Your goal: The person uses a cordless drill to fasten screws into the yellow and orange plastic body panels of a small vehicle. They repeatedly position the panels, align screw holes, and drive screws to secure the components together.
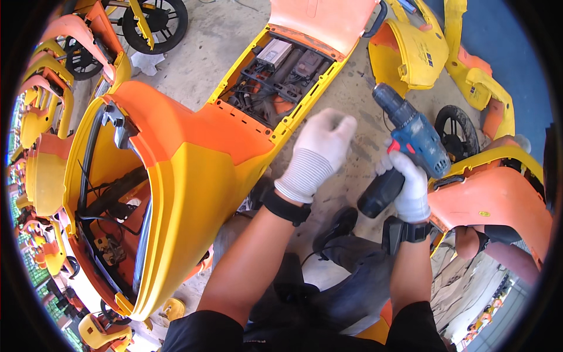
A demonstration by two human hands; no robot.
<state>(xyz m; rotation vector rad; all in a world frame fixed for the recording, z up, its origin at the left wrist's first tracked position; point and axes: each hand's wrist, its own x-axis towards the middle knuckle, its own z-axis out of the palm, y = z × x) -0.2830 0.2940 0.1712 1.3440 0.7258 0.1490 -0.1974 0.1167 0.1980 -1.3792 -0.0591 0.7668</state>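
My right hand (410, 190), in a white glove, is wrapped round the grip of a blue and black cordless drill (423, 144). The drill's chuck points up and to the left, with a thin bit at its tip. My left hand (325, 141), gloved too, is closed beside the yellow edge of the scooter body (193, 170). Whatever its curled fingers hold, if anything, is hidden. Behind that hand the scooter's orange seat lid (319, 20) is raised. The bay below shows a silver box (274, 53), dark parts and tangled wiring (252, 88).
Yellow body panels (410, 50) lie on the concrete floor (358, 82) at the far right. A black wheel (456, 132) and an orange-yellow scooter body (492, 199) are on my right. More scooters (50, 123) stand at the left, with a spoked wheel (155, 23) behind.
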